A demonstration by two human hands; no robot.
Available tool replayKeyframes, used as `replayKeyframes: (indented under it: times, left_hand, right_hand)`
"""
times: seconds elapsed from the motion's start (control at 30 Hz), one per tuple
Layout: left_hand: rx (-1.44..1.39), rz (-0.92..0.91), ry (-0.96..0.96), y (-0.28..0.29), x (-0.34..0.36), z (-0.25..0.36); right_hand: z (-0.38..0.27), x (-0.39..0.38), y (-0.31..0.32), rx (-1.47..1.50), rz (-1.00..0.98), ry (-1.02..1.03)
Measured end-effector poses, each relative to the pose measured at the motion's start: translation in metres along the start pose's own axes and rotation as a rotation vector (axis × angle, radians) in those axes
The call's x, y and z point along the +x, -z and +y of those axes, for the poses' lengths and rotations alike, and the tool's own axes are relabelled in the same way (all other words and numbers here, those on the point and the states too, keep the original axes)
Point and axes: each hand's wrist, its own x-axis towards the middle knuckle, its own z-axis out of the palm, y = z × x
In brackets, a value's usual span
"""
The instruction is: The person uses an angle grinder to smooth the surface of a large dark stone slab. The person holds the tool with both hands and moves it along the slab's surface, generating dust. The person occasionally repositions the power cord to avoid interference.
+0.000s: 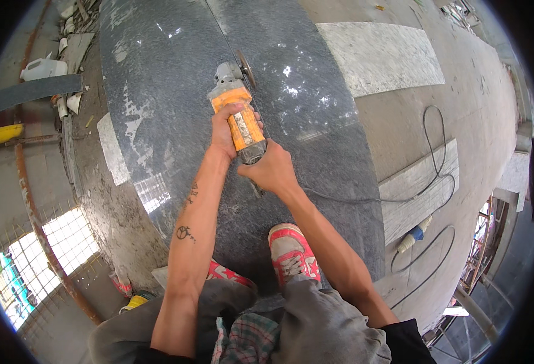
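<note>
An orange angle grinder [231, 98] is held in both hands over a dark stone slab [176, 67]. My left hand [224, 130] wraps round its orange body, fingers closed. Behind it, my right hand [273, 167] grips the dark rear end, the fingers partly hidden. The cutting disc [247, 68] stands on edge at the tool's far right, at a thin straight line [218, 24] running away along the slab. Whether the disc spins or bites into the stone, I cannot tell. The black power cord [346, 199] leads off to the right from near my right hand.
Pale stone pieces [388, 57] lie right of the slab; the cord loops over another [394, 209]. A blue-and-white plug connector [414, 235] rests beside it. My red-and-white shoes [293, 252] are on the slab. At left are a white jug [43, 68], rusty bars [33, 212] and wire mesh [48, 233].
</note>
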Motion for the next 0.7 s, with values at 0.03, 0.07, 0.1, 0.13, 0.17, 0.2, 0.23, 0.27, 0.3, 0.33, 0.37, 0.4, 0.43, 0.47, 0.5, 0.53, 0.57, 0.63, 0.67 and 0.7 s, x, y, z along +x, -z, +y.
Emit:
replayKeyframes:
  times: [0.03,0.07,0.1,0.13,0.17,0.2,0.23,0.27,0.3,0.33,0.37,0.4,0.43,0.47,0.5,0.53,0.57,0.63,0.67,0.7]
  left_hand:
    - [0.0,-0.001,0.001,0.0,0.001,0.0]
    - [0.0,-0.002,0.002,0.001,0.003,0.0]
    - [0.0,0.003,0.004,0.001,0.003,0.0]
    - [0.0,0.012,0.004,0.002,0.003,0.001]
    - [-0.001,0.021,0.005,0.004,0.003,0.001]
    - [-0.004,0.018,0.006,0.004,0.003,0.001]
    - [-0.005,0.016,0.007,0.005,0.003,0.002]
    - [-0.007,0.014,0.008,0.005,0.002,0.003]
    - [-0.002,0.015,0.006,0.005,0.002,0.003]
    - [0.004,0.018,0.002,0.005,0.002,0.003]
    - [0.011,0.021,-0.001,0.005,0.002,0.003]
    - [0.003,0.02,0.006,0.005,0.002,0.004]
    - [-0.004,0.02,0.013,0.006,0.002,0.005]
    - [-0.012,0.019,0.019,0.006,0.002,0.005]
    - [-0.034,0.026,0.031,0.006,0.002,0.006]
    - [-0.056,0.032,0.042,0.005,0.002,0.006]
    - [-0.078,0.038,0.054,0.005,0.002,0.006]
    - [-0.066,0.028,0.052,0.005,0.002,0.006]
    - [-0.061,0.023,0.051,0.005,0.002,0.006]
    - [-0.054,0.021,0.042,0.005,0.003,0.006]
  right_hand:
    - [0.001,0.002,-0.001,-0.01,0.003,-0.005]
    - [0.002,0.004,-0.002,-0.021,0.007,-0.01]
    - [0.002,0.005,-0.002,-0.018,0.005,-0.016]
    - [0.002,0.006,-0.004,-0.015,0.0,-0.021]
    - [0.001,0.007,-0.006,-0.012,-0.005,-0.026]
    - [0.001,0.007,-0.007,-0.014,-0.007,-0.032]
    - [0.0,0.008,-0.007,-0.015,-0.009,-0.036]
    - [-0.001,0.008,-0.008,-0.016,-0.012,-0.041]
    - [-0.002,0.008,-0.008,-0.011,-0.013,-0.042]
    - [-0.002,0.008,-0.009,-0.004,-0.016,-0.042]
    - [-0.002,0.007,-0.009,0.003,-0.018,-0.042]
    - [-0.003,0.007,-0.01,0.002,-0.013,-0.048]
    - [-0.005,0.007,-0.01,0.001,-0.009,-0.054]
    - [-0.006,0.006,-0.011,0.0,-0.004,-0.06]
    - [-0.006,0.006,-0.012,0.0,-0.002,-0.06]
    - [-0.007,0.006,-0.012,0.0,0.001,-0.059]
    - [-0.007,0.006,-0.013,0.0,0.004,-0.059]
    - [-0.007,0.006,-0.014,-0.005,0.017,-0.059]
    - [-0.006,0.006,-0.014,-0.007,0.025,-0.06]
    - [-0.006,0.006,-0.013,-0.001,0.022,-0.057]
